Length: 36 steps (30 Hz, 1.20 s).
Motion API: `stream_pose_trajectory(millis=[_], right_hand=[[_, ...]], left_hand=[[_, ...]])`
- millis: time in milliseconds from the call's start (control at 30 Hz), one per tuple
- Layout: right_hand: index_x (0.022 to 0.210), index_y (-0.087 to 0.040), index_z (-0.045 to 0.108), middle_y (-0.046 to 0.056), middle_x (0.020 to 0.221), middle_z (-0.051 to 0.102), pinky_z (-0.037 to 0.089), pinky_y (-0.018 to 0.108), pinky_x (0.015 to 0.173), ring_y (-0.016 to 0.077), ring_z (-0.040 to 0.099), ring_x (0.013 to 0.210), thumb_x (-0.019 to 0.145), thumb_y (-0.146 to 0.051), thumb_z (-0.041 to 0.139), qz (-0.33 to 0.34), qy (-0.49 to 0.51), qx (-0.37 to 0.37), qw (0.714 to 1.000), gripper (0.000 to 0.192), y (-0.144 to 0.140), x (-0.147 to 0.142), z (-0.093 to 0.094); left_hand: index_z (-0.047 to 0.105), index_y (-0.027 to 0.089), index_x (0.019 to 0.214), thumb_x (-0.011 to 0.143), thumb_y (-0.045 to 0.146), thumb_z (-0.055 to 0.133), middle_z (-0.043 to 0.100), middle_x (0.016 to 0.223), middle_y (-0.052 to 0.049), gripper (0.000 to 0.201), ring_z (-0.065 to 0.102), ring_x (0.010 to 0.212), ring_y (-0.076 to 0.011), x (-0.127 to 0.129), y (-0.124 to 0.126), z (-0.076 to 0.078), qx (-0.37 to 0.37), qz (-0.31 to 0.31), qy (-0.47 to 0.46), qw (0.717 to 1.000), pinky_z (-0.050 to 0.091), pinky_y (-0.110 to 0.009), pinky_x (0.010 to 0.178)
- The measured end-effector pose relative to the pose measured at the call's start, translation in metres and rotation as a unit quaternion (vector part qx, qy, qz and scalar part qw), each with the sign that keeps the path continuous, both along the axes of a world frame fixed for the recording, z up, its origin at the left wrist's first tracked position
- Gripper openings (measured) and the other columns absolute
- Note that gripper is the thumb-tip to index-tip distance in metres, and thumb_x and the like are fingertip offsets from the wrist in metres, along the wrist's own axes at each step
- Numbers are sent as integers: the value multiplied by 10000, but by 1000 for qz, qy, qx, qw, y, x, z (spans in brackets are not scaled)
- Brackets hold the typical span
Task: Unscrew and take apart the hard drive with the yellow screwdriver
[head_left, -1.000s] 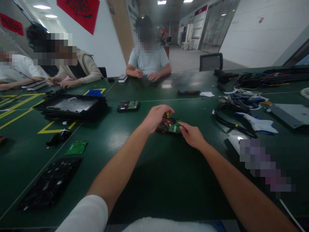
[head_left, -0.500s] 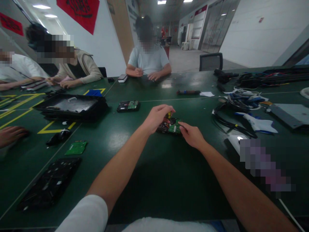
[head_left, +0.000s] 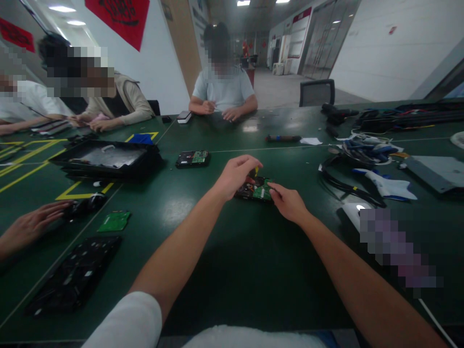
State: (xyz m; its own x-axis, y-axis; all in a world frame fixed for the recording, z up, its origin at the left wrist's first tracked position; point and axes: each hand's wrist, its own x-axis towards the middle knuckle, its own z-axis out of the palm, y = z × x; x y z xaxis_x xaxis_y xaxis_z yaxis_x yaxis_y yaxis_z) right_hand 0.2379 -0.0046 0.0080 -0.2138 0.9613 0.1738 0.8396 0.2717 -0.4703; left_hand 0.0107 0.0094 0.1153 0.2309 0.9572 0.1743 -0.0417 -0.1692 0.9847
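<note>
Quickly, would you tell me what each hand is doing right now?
Left hand: closed on a yellow-handled tool.
Right hand: fingers resting on the hard drive, steadying it.

The scene is viewed by one head-worn camera, aimed forward and down across the green table point(head_left: 224, 270); both forearms are seen close, co-workers far opposite.

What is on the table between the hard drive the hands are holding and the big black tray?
In the head view, another hard drive with a green circuit board lies between the held hard drive and the black tray; the rest is bare green table.
</note>
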Motion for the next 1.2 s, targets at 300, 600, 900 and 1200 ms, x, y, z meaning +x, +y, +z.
stream_pose_trajectory(millis=[300,600,900,1200], right_hand=[[1520,-233,667,91,1187,826,564,376,794,255,766,881,1116,-381,437,8,5,8,1000,488,-1,-1,2],[1539,-257,652,67,1043,831,534,361,733,243,746,812,1115,-388,453,-1,8,-2,1000,486,0,0,0],[1537,-244,652,78,1060,831,540,365,713,244,743,798,1123,-393,444,1,11,-5,1000,487,0,0,0],[1517,-234,677,87,1109,838,567,378,791,254,765,846,1114,-379,451,1,5,3,1000,484,-1,-1,2]], left_hand=[[619,192,918,886,378,726,722,872,-67,216,713,861,-201,4,1,-5,-76,-19,-102,992,603,-277,636],[716,173,941,915,389,700,725,916,-72,218,672,834,-175,2,3,-6,-14,-20,-38,999,537,-222,575],[669,183,921,916,364,693,731,980,-80,182,699,922,-197,4,1,-4,-38,-5,-78,996,605,-256,621],[719,175,990,937,340,624,711,898,-73,197,667,815,-180,3,3,-5,-22,-29,-61,998,539,-221,534]])
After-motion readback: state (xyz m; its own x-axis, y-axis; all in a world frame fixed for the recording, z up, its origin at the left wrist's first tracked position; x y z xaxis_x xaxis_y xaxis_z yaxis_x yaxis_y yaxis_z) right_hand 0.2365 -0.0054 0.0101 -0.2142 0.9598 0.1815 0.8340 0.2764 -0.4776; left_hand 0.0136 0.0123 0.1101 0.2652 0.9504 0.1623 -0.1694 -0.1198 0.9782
